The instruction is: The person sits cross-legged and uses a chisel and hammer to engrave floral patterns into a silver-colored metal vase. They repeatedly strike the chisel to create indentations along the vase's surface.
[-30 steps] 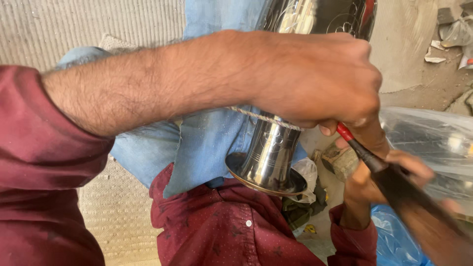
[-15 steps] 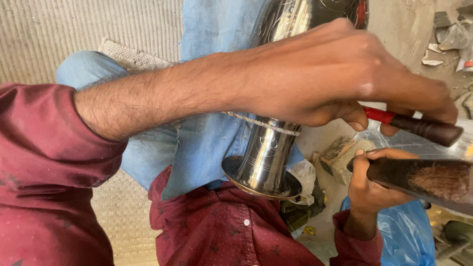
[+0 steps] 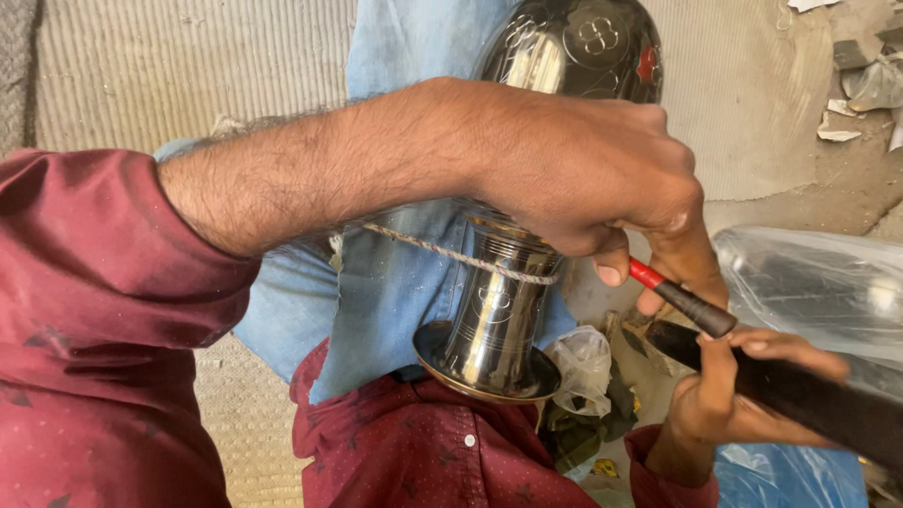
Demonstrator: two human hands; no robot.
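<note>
A shiny engraved metal vessel (image 3: 494, 315) with a flared foot lies across my lap on blue cloth, and a thin cord (image 3: 442, 250) is tied round its narrow stem. My left hand (image 3: 583, 179) reaches across the vessel's body and pinches a small punch tool (image 3: 679, 297) with a red and black handle, its tip hidden under my fingers. My right hand (image 3: 729, 395) grips a dark hammer-like tool (image 3: 809, 400) at the lower right. That tool's head sits just below the punch's free end.
A clear plastic bag (image 3: 818, 282) lies at the right, with blue plastic (image 3: 781, 475) below it. Crumpled plastic and dark scraps (image 3: 583, 376) sit by the vessel's foot. A ribbed mat (image 3: 141, 85) covers the floor, and debris (image 3: 865, 85) lies at the top right.
My right hand swung the dark tool up to the punch's end half a second ago and has now dropped it slightly below. My left hand stays on the vessel with the punch.
</note>
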